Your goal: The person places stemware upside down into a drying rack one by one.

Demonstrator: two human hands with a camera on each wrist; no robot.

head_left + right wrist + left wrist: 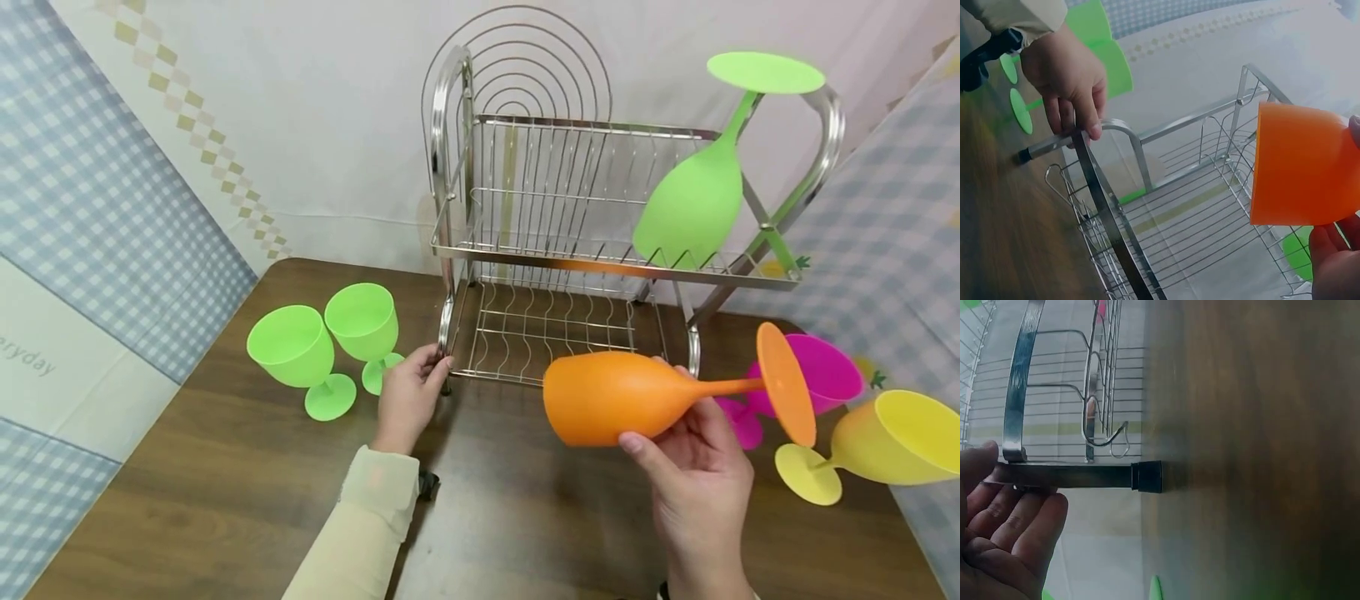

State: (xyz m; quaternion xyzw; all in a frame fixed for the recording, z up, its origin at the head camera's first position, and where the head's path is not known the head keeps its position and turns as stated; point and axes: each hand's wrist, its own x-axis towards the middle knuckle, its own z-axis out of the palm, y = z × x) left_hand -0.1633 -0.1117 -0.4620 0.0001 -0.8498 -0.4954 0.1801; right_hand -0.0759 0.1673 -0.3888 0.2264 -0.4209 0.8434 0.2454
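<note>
An orange plastic goblet (622, 398) lies on its side in my right hand (705, 475), its rim pointing left and its foot to the right. The thumb and fingers grip its bowl in front of the lower rack. My left hand (411, 396) pinches the front left leg of the metal dish rack (615, 262), with the thumb on one side and fingers on the other in the left wrist view. A green goblet (693, 204) stands upside down on the rack's upper tier at the right.
Two green goblets (291, 346) stand upright on the wooden table (225, 475) left of the rack. At the right are a magenta goblet (825, 375) and a yellow goblet (892, 437). Behind the rack hangs a pale cloth (337, 125).
</note>
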